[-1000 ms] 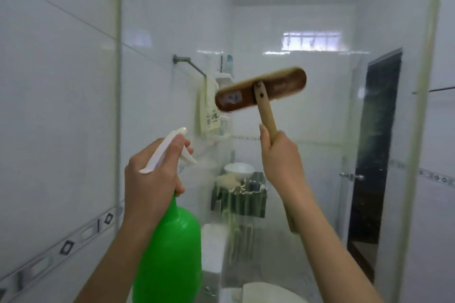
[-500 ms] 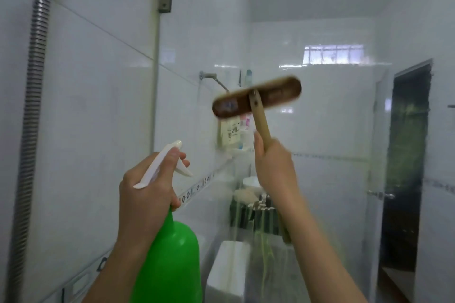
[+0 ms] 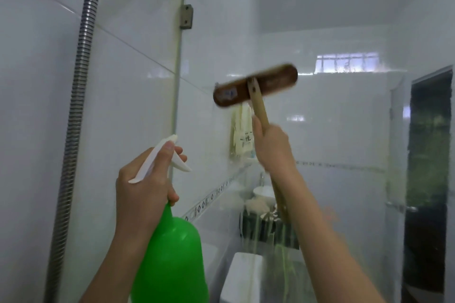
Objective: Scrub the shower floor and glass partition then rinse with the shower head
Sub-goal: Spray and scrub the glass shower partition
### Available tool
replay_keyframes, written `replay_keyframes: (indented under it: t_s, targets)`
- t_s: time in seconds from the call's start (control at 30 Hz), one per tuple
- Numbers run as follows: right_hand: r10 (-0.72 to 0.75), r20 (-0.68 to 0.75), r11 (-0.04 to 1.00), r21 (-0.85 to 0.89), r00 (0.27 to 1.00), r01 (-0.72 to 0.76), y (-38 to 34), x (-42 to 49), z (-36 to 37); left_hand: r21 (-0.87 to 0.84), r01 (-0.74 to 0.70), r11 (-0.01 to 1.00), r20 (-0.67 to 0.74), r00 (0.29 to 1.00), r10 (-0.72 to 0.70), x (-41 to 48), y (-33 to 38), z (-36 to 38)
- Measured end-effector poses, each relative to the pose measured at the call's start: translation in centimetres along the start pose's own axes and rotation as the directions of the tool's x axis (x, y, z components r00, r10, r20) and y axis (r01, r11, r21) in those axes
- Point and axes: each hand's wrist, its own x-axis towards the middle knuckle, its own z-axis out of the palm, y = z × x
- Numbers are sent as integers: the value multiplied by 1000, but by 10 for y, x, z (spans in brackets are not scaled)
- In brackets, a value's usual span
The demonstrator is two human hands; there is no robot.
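Note:
My right hand (image 3: 272, 147) grips the wooden handle of a scrub brush (image 3: 256, 85), whose brown head is pressed flat against the glass partition (image 3: 332, 130) at about head height. Yellowish cleaner streaks run down the glass below it. My left hand (image 3: 145, 187) holds a green spray bottle (image 3: 172, 261) by its neck, index finger lying on the white trigger top, nozzle pointing at the glass. A ribbed metal shower hose (image 3: 76, 110) hangs down the tiled wall on the left; the shower head itself is cut off at the top edge.
White tiled wall (image 3: 123, 81) on the left, with a metal bracket (image 3: 186, 16) clamping the glass edge to it. Seen through the glass: a toilet cistern (image 3: 242, 275), a sink with a dark basket, a hanging pouch and a dark doorway (image 3: 428, 179) at right.
The view has swung left and up, bringing the shower hose fully into sight. The brush has moved slightly along the glass. Both hands keep their grips.

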Motion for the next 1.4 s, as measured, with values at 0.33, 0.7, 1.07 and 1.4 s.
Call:
replay_keyframes:
  t_s: [0.33, 0.7, 1.07, 1.4]
  targets:
    - [-166, -59, 982, 78, 984, 170, -93, 96, 7, 24, -15, 1000, -7, 1000, 15, 4, -8, -4]
    - [-19, 92, 996, 86, 996, 11, 7, -34, 37, 64, 12, 998, 0, 1000, -12, 0, -20, -13]
    - [341, 143, 940, -77, 929, -334, 130, -160, 57, 43, 12, 999, -28, 1000, -11, -22, -23, -25]
    - [11, 130, 1000, 15, 991, -13, 62, -83, 71, 105, 54, 993, -37, 998, -51, -43, -32, -32]
